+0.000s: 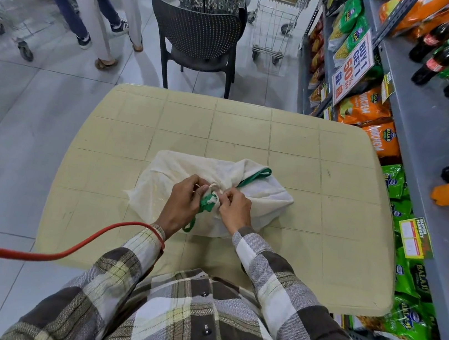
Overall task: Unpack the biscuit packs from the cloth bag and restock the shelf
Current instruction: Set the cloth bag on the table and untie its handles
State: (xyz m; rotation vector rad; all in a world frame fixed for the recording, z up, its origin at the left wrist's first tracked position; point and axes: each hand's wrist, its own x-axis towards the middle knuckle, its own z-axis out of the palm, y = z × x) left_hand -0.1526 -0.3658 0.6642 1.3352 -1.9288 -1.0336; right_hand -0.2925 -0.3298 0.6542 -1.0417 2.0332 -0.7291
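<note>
Left hand and right hand pinching knot atop cloth bag, on table

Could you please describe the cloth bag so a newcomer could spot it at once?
Find the beige table beside the snack shelf. At its middle lies the cream cloth bag, its mouth pinched by the left hand and right hand. Green handles distinguish it.

My sleeves are checked brown, grey and white, the cloth bag is cream with green handles, the table pale yellow in a square grid, the cord red, the shelf grey
</note>
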